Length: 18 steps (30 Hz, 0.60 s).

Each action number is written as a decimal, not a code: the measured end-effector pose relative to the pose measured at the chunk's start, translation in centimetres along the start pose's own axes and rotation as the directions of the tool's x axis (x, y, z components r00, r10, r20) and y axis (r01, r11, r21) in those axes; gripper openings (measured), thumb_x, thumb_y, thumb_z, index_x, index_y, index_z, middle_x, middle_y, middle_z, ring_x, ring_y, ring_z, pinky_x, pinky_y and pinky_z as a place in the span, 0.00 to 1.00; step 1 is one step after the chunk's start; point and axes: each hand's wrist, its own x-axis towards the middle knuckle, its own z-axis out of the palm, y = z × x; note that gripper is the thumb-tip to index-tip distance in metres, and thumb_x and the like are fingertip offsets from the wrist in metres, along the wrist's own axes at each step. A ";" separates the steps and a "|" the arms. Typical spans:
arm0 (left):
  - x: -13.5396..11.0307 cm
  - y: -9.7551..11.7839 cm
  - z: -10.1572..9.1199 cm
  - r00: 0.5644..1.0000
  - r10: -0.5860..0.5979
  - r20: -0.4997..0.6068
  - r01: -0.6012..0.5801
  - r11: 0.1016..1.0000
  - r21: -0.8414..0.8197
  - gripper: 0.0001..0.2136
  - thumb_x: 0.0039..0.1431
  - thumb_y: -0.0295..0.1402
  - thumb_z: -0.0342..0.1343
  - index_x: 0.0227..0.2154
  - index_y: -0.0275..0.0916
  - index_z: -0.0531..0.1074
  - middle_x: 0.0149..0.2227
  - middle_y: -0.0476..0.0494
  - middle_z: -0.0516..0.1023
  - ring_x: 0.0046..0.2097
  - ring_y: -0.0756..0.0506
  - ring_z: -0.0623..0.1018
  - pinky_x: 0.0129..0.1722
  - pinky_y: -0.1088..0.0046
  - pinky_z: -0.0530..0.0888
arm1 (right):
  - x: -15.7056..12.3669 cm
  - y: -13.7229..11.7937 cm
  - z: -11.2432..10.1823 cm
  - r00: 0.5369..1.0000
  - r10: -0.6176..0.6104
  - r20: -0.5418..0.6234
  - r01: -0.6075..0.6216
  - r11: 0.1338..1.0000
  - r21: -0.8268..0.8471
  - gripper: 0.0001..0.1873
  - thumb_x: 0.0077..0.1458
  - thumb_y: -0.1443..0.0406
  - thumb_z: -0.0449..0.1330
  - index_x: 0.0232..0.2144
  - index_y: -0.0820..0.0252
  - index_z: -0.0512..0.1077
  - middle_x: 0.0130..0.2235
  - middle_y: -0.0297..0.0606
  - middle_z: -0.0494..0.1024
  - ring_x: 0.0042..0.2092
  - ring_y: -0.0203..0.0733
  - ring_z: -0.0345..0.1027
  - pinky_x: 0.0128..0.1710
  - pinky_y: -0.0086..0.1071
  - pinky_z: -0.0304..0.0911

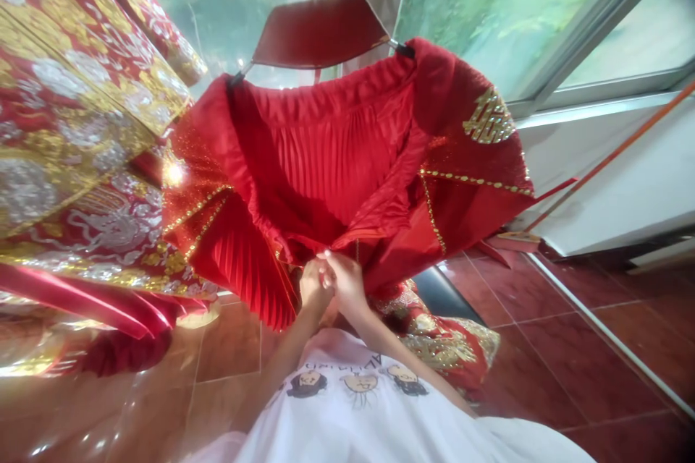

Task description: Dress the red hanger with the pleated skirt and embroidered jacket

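A red pleated skirt [337, 159] with gold beading hangs by two clips from a dark red hanger [326, 32]. Its waist gapes toward me, and pleats show inside. At the near edge of the waistband, my left hand [316, 288] and my right hand [348, 283] are side by side, touching. Both have their fingers closed on the cloth there. My right thumb lies along the top. The exact bit of cloth between the fingertips is hidden by the hands.
Gold and silver embroidered red garments [81, 108] hang close at the left. Below the skirt lies embroidered red cloth [450, 347] beside a dark flat surface [448, 296]. Windows [489, 14] stand behind. An orange-red pole [624, 137] slants at the right above the tiled floor [575, 354].
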 end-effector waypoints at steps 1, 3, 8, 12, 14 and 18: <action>0.2 0.3 -0.3 1.000 0.010 -0.019 -0.010 1.000 0.017 0.05 0.50 0.25 0.53 0.31 0.39 0.68 0.33 0.44 0.73 0.34 0.45 0.72 0.34 0.71 0.68 | 0.0 0.2 0.0 1.000 0.020 -0.011 -0.020 1.000 0.022 0.21 0.36 0.52 0.66 0.24 0.65 0.75 0.19 0.32 0.70 0.18 0.27 0.57 0.16 0.22 0.52; 0.8 0.9 -0.6 0.998 0.025 -0.052 -0.023 0.999 0.038 0.10 0.50 0.26 0.54 0.37 0.40 0.68 0.37 0.44 0.73 0.37 0.44 0.72 0.35 0.70 0.68 | 0.0 0.5 0.0 0.998 0.057 -0.020 -0.055 0.996 0.064 0.22 0.35 0.51 0.66 0.27 0.65 0.75 0.24 0.37 0.75 0.19 0.29 0.61 0.16 0.23 0.56; 2.8 1.4 0.0 0.994 0.099 -0.049 -0.097 0.994 0.040 0.03 0.52 0.27 0.51 0.31 0.40 0.66 0.31 0.46 0.70 0.33 0.46 0.69 0.32 0.72 0.66 | 0.1 -0.3 -0.4 0.999 0.040 -0.007 -0.039 0.993 0.116 0.22 0.34 0.53 0.68 0.28 0.65 0.75 0.33 0.43 0.80 0.23 0.31 0.66 0.16 0.22 0.60; 3.7 1.5 0.3 0.979 0.203 -0.011 -0.202 0.979 0.029 0.05 0.53 0.27 0.48 0.24 0.40 0.63 0.26 0.47 0.68 0.30 0.46 0.68 0.32 0.72 0.65 | 0.7 -1.0 -0.9 0.997 -0.060 -0.043 0.062 0.997 0.038 0.20 0.35 0.54 0.69 0.24 0.66 0.73 0.28 0.42 0.79 0.23 0.34 0.69 0.17 0.24 0.64; 3.7 1.5 0.2 0.968 0.250 -0.006 -0.249 0.968 0.028 0.05 0.52 0.26 0.47 0.25 0.40 0.65 0.26 0.46 0.68 0.30 0.46 0.68 0.32 0.72 0.65 | 1.0 -1.0 -1.1 0.993 -0.100 -0.070 0.100 0.995 0.008 0.20 0.35 0.54 0.69 0.22 0.66 0.72 0.25 0.41 0.78 0.22 0.35 0.70 0.18 0.25 0.66; 3.1 1.2 0.0 0.954 0.297 -0.035 -0.296 0.955 0.032 0.06 0.52 0.25 0.46 0.27 0.40 0.67 0.27 0.46 0.69 0.30 0.46 0.68 0.32 0.72 0.64 | 1.2 -0.5 -1.0 0.985 -0.143 -0.098 0.143 0.990 -0.005 0.21 0.36 0.54 0.70 0.25 0.66 0.72 0.24 0.39 0.77 0.21 0.37 0.71 0.20 0.28 0.70</action>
